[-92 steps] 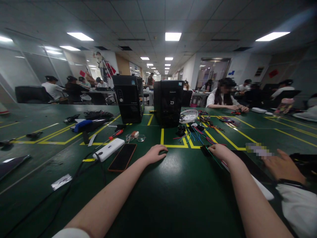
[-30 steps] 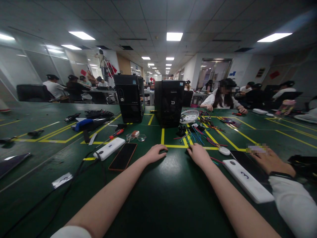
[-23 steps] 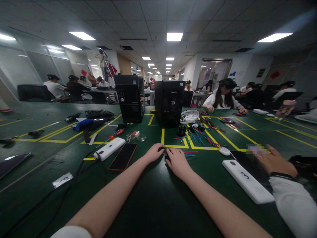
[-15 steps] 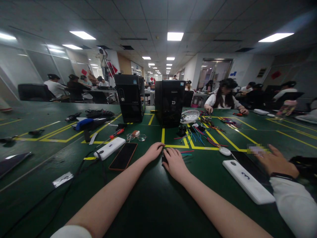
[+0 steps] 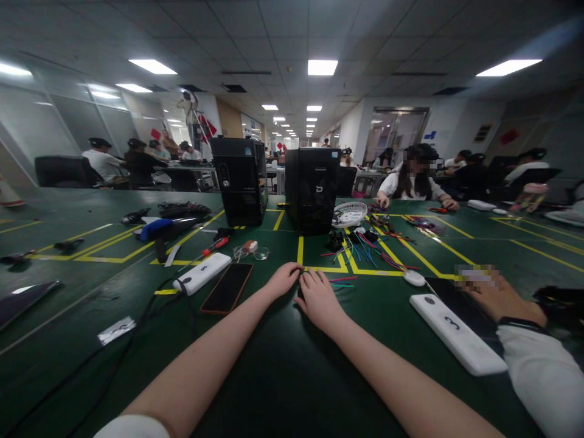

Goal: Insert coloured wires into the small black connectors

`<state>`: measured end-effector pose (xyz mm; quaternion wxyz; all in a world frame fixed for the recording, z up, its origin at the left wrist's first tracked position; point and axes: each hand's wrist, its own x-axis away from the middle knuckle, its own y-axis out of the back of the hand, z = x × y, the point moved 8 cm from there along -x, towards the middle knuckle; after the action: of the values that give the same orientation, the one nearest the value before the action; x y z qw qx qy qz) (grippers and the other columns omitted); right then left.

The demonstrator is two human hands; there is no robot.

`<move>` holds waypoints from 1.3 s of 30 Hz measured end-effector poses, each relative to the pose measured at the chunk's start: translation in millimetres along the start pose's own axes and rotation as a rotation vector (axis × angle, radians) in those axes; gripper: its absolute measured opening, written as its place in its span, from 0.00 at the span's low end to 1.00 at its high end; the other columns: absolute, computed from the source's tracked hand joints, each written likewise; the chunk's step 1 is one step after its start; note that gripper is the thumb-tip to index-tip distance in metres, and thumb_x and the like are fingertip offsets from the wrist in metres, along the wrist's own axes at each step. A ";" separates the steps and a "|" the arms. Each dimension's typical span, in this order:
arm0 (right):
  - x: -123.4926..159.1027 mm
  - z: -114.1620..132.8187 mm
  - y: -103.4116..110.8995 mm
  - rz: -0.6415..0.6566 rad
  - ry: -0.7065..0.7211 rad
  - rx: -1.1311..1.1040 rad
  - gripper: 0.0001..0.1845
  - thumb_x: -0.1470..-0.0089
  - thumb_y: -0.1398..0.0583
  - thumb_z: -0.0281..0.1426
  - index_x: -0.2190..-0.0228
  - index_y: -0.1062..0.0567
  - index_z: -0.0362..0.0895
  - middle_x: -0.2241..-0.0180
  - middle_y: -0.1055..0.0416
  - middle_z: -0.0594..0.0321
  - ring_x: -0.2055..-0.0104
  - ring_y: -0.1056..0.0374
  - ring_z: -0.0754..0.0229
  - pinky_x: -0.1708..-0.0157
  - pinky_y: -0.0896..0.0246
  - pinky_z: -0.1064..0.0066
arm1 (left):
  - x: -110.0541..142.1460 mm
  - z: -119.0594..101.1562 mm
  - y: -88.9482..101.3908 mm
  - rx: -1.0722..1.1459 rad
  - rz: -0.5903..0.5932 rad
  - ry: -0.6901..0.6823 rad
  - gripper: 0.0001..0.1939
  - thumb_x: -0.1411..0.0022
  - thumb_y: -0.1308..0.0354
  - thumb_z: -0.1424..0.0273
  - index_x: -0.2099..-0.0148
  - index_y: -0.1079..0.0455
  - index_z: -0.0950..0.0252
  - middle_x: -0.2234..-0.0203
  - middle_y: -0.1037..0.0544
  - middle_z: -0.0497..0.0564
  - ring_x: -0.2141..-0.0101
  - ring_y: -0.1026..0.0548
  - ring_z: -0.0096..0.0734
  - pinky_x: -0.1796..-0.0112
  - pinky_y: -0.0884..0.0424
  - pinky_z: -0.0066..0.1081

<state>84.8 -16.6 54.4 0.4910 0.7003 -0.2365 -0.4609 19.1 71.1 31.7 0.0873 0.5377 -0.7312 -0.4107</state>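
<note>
My left hand [image 5: 283, 279] rests on the green table with its fingers curled, fingertips meeting those of my right hand. What lies inside its fingers is hidden. My right hand [image 5: 319, 298] is closed over a small black piece with wires, mostly covered by the palm and fingers. Red and green wires [image 5: 343, 280] stick out from under it to the right. Left of my left hand lies a dark phone [image 5: 227, 288] with a brown edge. Beyond my hands, a bundle of loose coloured wires [image 5: 362, 249] with black connectors [image 5: 336, 240] lies on yellow tape.
Two black computer towers [image 5: 238, 182] [image 5: 314, 191] stand ahead. A white power bank [image 5: 203, 272], glasses [image 5: 261, 253] and a red-handled screwdriver [image 5: 214, 246] lie to the left. At right are a second white power bank [image 5: 456, 331] and a co-worker's hand [image 5: 515, 298]. A white basket [image 5: 350, 214] sits behind the wires.
My right hand has come from the right side to the middle with the wired black piece and now meets my left hand. My left hand has hardly moved.
</note>
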 end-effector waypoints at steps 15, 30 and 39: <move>11.9 -20.4 10.1 -0.106 -0.155 -0.013 0.21 0.46 0.48 0.36 0.51 0.34 0.41 0.49 0.38 0.54 0.44 0.49 0.52 0.43 0.65 0.54 | -0.1 -3.7 3.7 0.050 -0.049 -0.007 0.17 0.36 0.60 0.68 0.58 0.31 0.67 0.61 0.26 0.53 0.58 0.29 0.32 0.53 0.36 0.31; 9.3 -11.8 6.7 -0.068 -0.079 -0.011 0.24 0.50 0.44 0.34 0.51 0.35 0.39 0.50 0.38 0.50 0.46 0.48 0.51 0.44 0.60 0.56 | 3.6 -8.8 -14.6 -0.151 0.037 -0.026 0.19 0.36 0.63 0.69 0.51 0.34 0.65 0.55 0.28 0.53 0.53 0.33 0.33 0.50 0.39 0.34; 6.7 -13.5 1.2 -0.064 -0.103 -0.023 0.22 0.52 0.42 0.33 0.53 0.34 0.41 0.53 0.37 0.50 0.47 0.46 0.52 0.46 0.56 0.57 | 5.5 -4.5 -5.6 -0.118 -0.020 0.080 0.21 0.35 0.64 0.66 0.43 0.43 0.65 0.50 0.33 0.56 0.50 0.35 0.37 0.50 0.40 0.36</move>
<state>99.9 -16.0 54.0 0.4711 0.6772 -0.2339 -0.5145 23.4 63.6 29.0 0.1437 0.5548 -0.6962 -0.4322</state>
